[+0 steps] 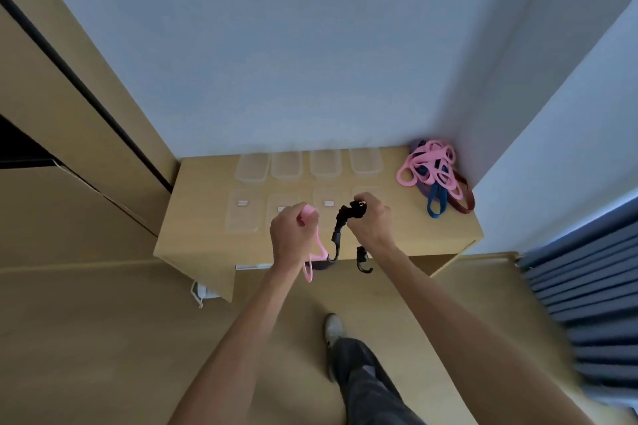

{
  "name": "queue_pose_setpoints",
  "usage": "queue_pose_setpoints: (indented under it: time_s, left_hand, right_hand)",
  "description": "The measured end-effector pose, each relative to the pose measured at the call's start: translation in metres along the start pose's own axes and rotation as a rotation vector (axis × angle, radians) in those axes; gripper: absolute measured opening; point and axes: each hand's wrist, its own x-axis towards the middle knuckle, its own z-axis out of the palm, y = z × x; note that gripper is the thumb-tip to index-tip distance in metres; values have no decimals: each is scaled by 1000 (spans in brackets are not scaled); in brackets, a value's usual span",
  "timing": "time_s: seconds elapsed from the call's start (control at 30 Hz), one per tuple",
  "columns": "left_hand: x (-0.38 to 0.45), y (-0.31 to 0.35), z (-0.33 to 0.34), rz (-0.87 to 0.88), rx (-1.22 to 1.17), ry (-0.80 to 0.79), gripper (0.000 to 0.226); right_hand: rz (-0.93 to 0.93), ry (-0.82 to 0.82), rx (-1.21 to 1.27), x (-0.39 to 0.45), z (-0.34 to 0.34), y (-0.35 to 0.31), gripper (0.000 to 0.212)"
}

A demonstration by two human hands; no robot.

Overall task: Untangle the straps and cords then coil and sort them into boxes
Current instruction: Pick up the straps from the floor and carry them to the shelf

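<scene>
A shoe (pixel 334 325) and trouser leg stand on the floor. Above the table (pixel 414 235) edge, the left hand (pixel 293 228) grips a pink band (pixel 316 252); the right hand (pixel 371 217) grips a black strap (pixel 340 228) with clips. Behind lie 4 lids (pixel 241 214), then 4 clear boxes (pixel 286 166). A tangled pile of bands (pixel 431 172) sits far right.

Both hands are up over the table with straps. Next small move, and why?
Probably draw the hands apart: the left hand grips the pink rubber strap, the right hand grips the black webbing strap with buckles, and the two appear to cross low down near the table edge.
</scene>
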Motion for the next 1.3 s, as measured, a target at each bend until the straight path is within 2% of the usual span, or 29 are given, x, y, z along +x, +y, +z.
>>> queue_pose_setpoints:
  time_s: [0.23, 0.43, 0.53, 0.67, 0.97, 1.13, 1.23, 1.3]
  left_hand:
    - [106, -19, -24, -63, -43, -51, 7]
    - [184, -7, -38, 13, -101, -96, 12]
    - [217, -1, -35, 50, -139, -165, 23]
    - [252, 15, -27, 87, -183, -285, 25]
    - [289, 106, 40, 191, -211, -578, 19]
    - [293, 123, 108, 305, -71, -592, 21]
    - [285, 137, 152, 326, -35, -612, 31]
    - [280, 144, 183, 328, -26, -652, 37]
  right_hand:
    - [3, -50, 55, 88, 55, -62, 34]
    - [-19, -16, 53, 141, 77, -115, 32]
    - [-18, -30, 108, 165, 78, -133, 37]
    - [33, 50, 139, 187, 66, -148, 40]
    - [153, 361, 125, 221, -15, -116, 44]
    - [218, 487, 78, 231, -57, -77, 42]
    - [267, 528, 68, 236, -83, -43, 35]
    - [312, 542, 79, 244, -102, -20, 40]
